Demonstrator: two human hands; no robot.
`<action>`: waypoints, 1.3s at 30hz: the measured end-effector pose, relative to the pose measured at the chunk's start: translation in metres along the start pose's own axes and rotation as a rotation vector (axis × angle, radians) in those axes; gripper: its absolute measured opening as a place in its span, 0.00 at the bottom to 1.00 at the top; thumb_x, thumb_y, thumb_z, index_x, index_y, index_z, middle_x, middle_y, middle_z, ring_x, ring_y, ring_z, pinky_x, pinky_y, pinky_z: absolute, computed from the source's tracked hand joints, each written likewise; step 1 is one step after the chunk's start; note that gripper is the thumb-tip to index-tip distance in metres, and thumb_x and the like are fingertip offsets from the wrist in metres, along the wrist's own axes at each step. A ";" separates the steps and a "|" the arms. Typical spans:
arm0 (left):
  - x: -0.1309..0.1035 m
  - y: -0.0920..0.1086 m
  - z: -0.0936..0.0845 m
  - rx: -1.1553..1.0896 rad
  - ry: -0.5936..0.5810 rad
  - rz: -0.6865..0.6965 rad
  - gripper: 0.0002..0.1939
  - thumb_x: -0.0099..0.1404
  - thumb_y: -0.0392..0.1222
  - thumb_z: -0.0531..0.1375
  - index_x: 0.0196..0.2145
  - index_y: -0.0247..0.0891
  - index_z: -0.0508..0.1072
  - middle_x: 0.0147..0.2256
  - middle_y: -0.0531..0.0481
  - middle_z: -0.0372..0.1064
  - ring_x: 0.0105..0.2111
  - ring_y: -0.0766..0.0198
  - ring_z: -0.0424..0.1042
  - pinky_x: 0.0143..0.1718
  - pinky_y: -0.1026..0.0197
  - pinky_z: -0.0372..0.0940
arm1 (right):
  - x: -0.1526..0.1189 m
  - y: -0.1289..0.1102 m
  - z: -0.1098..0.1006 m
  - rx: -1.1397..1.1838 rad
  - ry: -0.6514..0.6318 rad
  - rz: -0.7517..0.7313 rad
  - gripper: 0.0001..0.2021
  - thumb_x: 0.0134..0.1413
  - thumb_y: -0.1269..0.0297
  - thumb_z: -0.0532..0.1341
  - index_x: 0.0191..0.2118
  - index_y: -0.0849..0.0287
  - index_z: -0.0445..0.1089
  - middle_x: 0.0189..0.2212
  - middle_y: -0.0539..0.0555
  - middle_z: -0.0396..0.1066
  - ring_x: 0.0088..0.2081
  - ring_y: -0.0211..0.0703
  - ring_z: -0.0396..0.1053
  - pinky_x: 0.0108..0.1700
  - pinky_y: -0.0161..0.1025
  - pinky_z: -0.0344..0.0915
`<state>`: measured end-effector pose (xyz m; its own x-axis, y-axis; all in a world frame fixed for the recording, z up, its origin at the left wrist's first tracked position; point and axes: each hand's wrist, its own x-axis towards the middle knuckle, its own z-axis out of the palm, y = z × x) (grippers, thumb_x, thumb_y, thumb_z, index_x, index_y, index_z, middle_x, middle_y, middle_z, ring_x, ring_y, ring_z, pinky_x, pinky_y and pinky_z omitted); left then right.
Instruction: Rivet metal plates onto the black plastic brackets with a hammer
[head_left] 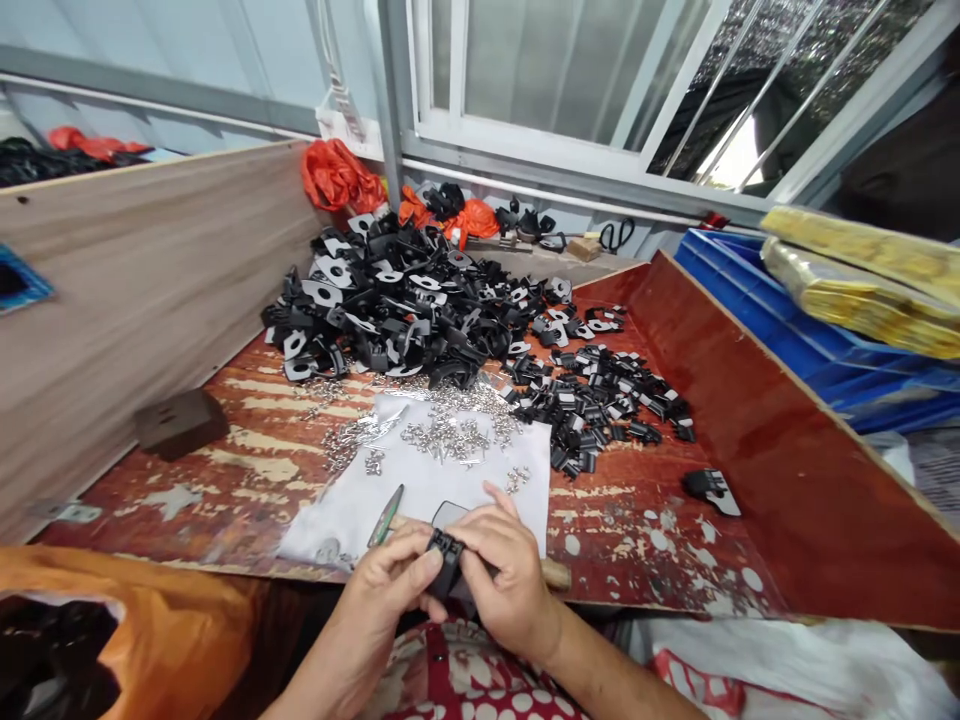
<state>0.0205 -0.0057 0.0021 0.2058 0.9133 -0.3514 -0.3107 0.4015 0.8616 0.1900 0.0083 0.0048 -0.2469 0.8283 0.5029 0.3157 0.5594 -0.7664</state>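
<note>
Close to the table's front edge, both my hands are closed on a small black plastic clip-like part (445, 562). My left hand (386, 585) pinches it from the left with thumb and fingers. On the other side, my right hand (510, 575) grips it, thumb against the part and one finger raised. A pale-faced flat piece (448, 514) shows just behind the fingers; whether it belongs to the part is unclear. Beneath lies a white sheet (330, 520). A narrow green-and-grey tool head (386, 515) and a wooden handle end (556, 574) stick out around my hands.
Small metal pins (450, 435) lie scattered on the sheet. Behind rises a large heap of black parts (405, 300), with smaller black clips (600, 400) to its right. A single black part (712, 490), a brown block (180, 422) and wooden side boards (750, 400) flank them.
</note>
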 end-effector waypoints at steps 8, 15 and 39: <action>-0.003 -0.002 -0.025 0.125 0.103 0.085 0.18 0.54 0.58 0.71 0.26 0.39 0.84 0.61 0.40 0.63 0.34 0.58 0.70 0.23 0.63 0.69 | 0.011 0.000 -0.007 0.321 -0.475 0.310 0.16 0.66 0.62 0.55 0.53 0.54 0.77 0.37 0.50 0.79 0.43 0.43 0.75 0.62 0.46 0.60; -0.015 -0.013 -0.026 0.011 0.254 0.009 0.19 0.46 0.57 0.76 0.27 0.39 0.82 0.35 0.50 0.74 0.21 0.70 0.58 0.25 0.65 0.61 | 0.082 0.077 -0.030 -0.651 -0.246 0.243 0.10 0.66 0.65 0.59 0.39 0.58 0.79 0.38 0.57 0.77 0.43 0.47 0.68 0.48 0.44 0.60; -0.011 -0.018 -0.032 -0.003 0.275 -0.033 0.17 0.51 0.55 0.74 0.26 0.40 0.78 0.32 0.55 0.68 0.24 0.67 0.67 0.31 0.64 0.64 | 0.089 0.082 -0.032 -0.743 -0.333 0.162 0.05 0.63 0.69 0.62 0.34 0.60 0.74 0.40 0.60 0.72 0.46 0.52 0.62 0.48 0.47 0.54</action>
<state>-0.0057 -0.0206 -0.0210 -0.0435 0.8838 -0.4658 -0.3110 0.4311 0.8470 0.2232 0.1294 -0.0007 -0.3681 0.9132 0.1750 0.8645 0.4054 -0.2971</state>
